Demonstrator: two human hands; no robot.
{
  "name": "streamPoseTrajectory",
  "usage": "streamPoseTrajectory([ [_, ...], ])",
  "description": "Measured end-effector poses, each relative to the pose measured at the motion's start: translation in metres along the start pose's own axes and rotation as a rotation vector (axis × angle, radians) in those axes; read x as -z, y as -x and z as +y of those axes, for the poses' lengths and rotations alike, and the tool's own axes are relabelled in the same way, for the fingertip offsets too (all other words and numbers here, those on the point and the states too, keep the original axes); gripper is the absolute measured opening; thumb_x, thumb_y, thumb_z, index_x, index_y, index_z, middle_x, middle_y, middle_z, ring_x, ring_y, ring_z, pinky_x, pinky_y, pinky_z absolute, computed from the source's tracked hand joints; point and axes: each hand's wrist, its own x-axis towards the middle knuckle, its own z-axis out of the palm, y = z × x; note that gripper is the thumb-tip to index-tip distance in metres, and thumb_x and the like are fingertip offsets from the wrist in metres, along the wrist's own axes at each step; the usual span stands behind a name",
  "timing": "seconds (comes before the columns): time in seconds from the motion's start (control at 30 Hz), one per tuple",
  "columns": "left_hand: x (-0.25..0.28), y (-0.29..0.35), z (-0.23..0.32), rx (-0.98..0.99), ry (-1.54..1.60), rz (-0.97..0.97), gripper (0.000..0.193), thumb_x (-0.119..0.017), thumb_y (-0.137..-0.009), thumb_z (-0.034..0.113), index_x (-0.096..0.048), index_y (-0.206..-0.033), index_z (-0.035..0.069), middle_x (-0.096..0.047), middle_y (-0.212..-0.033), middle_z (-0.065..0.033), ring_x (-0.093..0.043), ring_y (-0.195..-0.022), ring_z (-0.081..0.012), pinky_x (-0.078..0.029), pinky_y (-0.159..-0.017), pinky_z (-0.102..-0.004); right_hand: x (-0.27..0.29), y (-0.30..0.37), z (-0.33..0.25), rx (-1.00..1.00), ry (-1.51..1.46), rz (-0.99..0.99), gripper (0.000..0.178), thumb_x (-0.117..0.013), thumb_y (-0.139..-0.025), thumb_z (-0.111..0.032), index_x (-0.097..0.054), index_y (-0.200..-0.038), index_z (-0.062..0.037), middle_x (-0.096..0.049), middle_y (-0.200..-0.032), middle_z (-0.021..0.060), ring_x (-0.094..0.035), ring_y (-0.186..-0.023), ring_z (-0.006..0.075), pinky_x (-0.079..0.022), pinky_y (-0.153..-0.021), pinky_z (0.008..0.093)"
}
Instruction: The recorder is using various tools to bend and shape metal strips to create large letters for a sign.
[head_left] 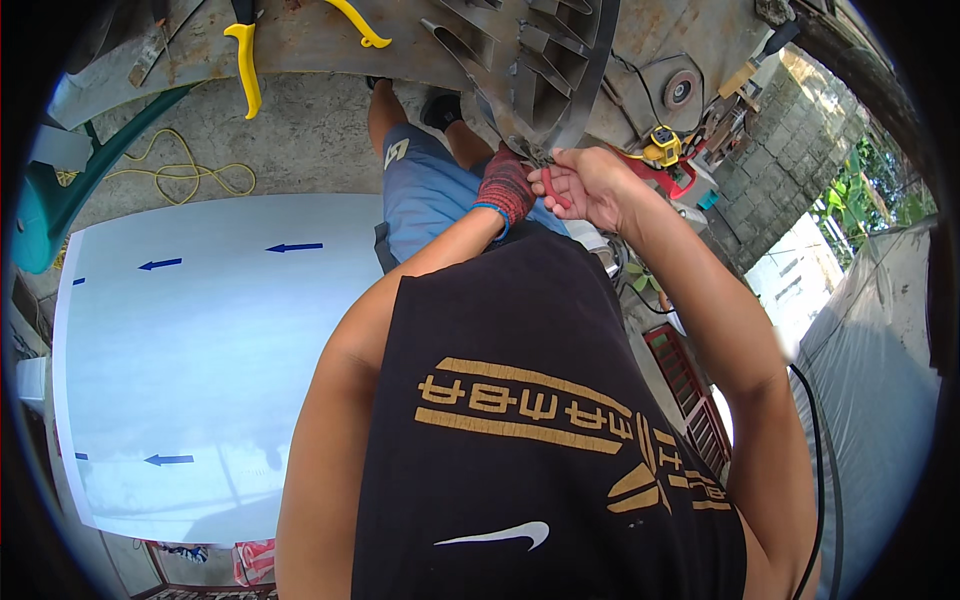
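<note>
My right hand [597,188], bare, holds pliers with red handles [552,188], the fingers curled loosely around them. The jaws meet the lower end of a grey metal frame [540,70] made of curved strips with several short slats. Close beside it, my left hand [506,188] wears a red and black knitted glove with a blue cuff. Its fingers are closed at the frame's lower end, and the glove partly hides what they grip. The frame lies at the near edge of a worn metal worktable [330,50].
Two yellow-handled tools, one a dark-headed cutter [246,70], lie on the table's left. To the right are a yellow power tool [663,147] and a round disc [681,90]. A large white sheet with blue arrows [220,350], a yellow cord [190,172] and a green plastic chair [50,215] stand leftward.
</note>
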Motion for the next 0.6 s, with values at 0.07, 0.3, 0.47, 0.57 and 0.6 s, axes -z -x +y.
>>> streamPoseTrajectory([
  [0.07, -0.006, -0.005, -0.004, -0.001, -0.072, 0.009, 0.043, -0.075, -0.077, 0.011, -0.056, -0.115, 0.003, -0.07, -0.093, -0.0151, -0.07, -0.086, -0.0283, -0.055, -0.071, -0.0361, -0.001, 0.0, 0.0, -0.003, 0.004, -0.001, 0.045, -0.032, -0.106, -0.03, -0.058, -0.113, 0.0056, -0.065, -0.083, 0.0086, -0.059, -0.062, 0.0161, -0.052, -0.054, 0.0262],
  [0.3, -0.008, -0.004, -0.005, -0.068, -0.004, 0.072, 0.05, -0.08, -0.073, 0.021, -0.056, -0.114, 0.004, -0.07, -0.093, -0.0167, -0.068, -0.088, -0.0338, -0.054, -0.077, -0.0405, 0.016, -0.006, -0.007, -0.066, -0.037, -0.093, 0.045, -0.029, -0.107, -0.032, -0.057, -0.113, 0.0036, -0.061, -0.08, 0.0059, -0.053, -0.059, 0.0132, -0.043, -0.047, 0.0213],
  [0.47, -0.006, -0.004, -0.009, -0.072, -0.022, 0.04, 0.038, -0.075, -0.08, 0.02, -0.058, -0.111, 0.004, -0.07, -0.094, -0.0164, -0.069, -0.088, -0.0315, -0.053, -0.076, -0.0399, 0.01, -0.005, -0.001, -0.038, -0.024, -0.094, 0.047, -0.03, -0.107, -0.032, -0.056, -0.116, 0.0056, -0.064, -0.085, 0.0096, -0.059, -0.064, 0.0164, -0.052, -0.053, 0.0255],
  [0.57, -0.036, -0.042, -0.046, 0.226, 0.673, 0.003, 0.032, -0.07, -0.084, 0.018, -0.059, -0.11, 0.004, -0.069, -0.094, -0.0158, -0.069, -0.087, -0.0292, -0.053, -0.075, -0.0395, -0.004, 0.011, -0.001, -0.012, 0.032, -0.1, 0.048, -0.031, -0.106, -0.033, -0.055, -0.12, 0.0073, -0.068, -0.095, 0.0155, -0.067, -0.073, 0.0227, -0.059, -0.063, 0.0329],
  [0.6, -0.036, -0.045, -0.039, 0.53, 1.337, -0.078, 0.029, -0.069, -0.085, 0.017, -0.059, -0.11, 0.004, -0.069, -0.095, -0.0155, -0.069, -0.087, -0.0279, -0.053, -0.074, -0.0395, -0.002, 0.014, 0.0, -0.012, 0.036, -0.105, 0.049, -0.032, -0.106, -0.033, -0.055, -0.121, 0.0081, -0.069, -0.101, 0.0186, -0.07, -0.079, 0.0263, -0.061, -0.069, 0.0374],
])
